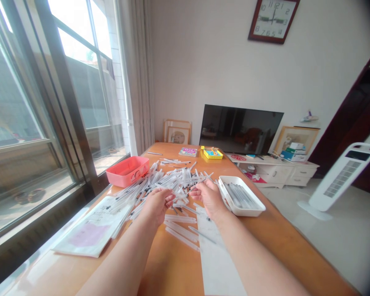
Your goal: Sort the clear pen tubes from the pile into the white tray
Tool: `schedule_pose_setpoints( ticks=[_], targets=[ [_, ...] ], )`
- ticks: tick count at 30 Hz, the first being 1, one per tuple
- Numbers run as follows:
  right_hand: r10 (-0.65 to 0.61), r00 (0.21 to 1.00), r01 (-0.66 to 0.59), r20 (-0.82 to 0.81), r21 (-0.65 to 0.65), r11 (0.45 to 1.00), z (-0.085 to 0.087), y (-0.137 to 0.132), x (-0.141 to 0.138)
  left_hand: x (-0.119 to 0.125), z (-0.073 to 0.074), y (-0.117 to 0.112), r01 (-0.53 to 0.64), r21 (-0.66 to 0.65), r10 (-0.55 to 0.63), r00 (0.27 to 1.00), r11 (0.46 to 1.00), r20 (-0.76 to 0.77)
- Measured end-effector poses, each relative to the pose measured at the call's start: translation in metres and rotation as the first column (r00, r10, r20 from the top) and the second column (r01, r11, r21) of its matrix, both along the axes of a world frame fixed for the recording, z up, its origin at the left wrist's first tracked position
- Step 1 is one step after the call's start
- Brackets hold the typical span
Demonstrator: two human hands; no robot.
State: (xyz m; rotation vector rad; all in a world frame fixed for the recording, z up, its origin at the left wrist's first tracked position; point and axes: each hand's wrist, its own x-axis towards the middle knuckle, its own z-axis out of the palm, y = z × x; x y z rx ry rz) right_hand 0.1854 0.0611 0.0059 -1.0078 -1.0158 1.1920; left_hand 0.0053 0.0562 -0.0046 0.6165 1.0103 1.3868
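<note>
A heap of clear plastic pen tubes (169, 181) lies spread over the middle of the wooden table (283, 250). My left hand (156, 202) hovers over the heap's near edge with its fingers curled toward the palm; what they hold is too small to name. My right hand (207, 195) pinches one clear pen tube (201, 181) that points up and to the right. A white tray (241, 196) with several finished tubes sits just right of my right hand. Several loose tubes (181, 230) lie between my forearms.
A pink plastic bin (128, 170) stands left of the heap. Paper sheets (94, 226) lie at the near left, a white strip (217, 259) under my right forearm. A yellow box (212, 153) and a small book (188, 151) sit at the far end. A white fan (339, 176) stands on the floor at right.
</note>
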Motion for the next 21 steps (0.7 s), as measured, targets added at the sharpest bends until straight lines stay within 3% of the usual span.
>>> schedule_pose_setpoints(
  ticks=[10,21],
  targets=[
    [-0.010,0.995,0.021,-0.095,0.122,0.992,0.011,-0.009,-0.010,0.005,0.010,-0.002,-0.024,-0.123,0.057,0.959,0.992,0.278],
    [-0.027,0.999,0.019,0.039,0.196,0.980,0.006,-0.007,-0.010,0.012,0.011,-0.002,-0.009,-0.177,0.079,0.915,0.984,0.396]
  ],
)
